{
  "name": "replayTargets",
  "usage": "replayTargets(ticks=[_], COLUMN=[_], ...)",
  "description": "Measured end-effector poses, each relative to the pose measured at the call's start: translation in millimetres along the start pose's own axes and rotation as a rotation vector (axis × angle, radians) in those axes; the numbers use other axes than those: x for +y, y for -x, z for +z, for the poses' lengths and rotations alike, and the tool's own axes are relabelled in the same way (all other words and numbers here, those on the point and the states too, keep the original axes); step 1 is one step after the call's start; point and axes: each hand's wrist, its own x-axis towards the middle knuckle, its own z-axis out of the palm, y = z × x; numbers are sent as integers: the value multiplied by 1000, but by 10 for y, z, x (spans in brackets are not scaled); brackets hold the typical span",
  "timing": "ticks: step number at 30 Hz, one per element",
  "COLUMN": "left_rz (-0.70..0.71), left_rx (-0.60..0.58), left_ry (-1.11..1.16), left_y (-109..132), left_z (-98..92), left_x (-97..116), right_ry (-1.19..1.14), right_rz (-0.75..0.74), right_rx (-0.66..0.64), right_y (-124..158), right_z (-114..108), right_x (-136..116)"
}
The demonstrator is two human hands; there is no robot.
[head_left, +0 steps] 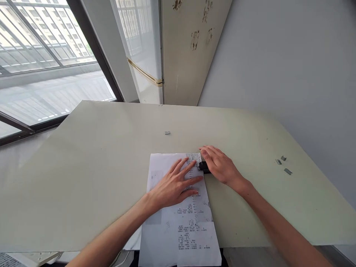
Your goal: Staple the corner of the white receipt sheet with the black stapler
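Note:
My left hand (176, 185) lies flat with fingers spread on a printed paper sheet (194, 230), holding it against the table. The sheet's lower end hangs past the table's front edge, with another white sheet (133, 239) partly showing under it at the left. At the sheet's upper right edge is a small black stapler (204, 167), its front end over the paper. My right hand (218, 163) is on top of the stapler and covers most of it, fingers close together.
The pale table (97, 167) carries a short staple strip (167, 132) beyond the paper. Several more staple strips (288, 171) lie at the right. A fridge (183, 74) stands behind the table, a window (41, 55) at the left, a grey wall (292, 66) at the right.

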Motion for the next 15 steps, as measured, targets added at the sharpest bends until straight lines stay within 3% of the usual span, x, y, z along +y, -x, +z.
replayTargets(ticks=[15], left_rz=[-22], left_rx=[8], left_ry=[20], left_y=[1], left_z=[12], left_x=[26], right_ry=[171], right_rz=[28], right_rx=[4], right_y=[8], right_z=[13], right_x=[-148])
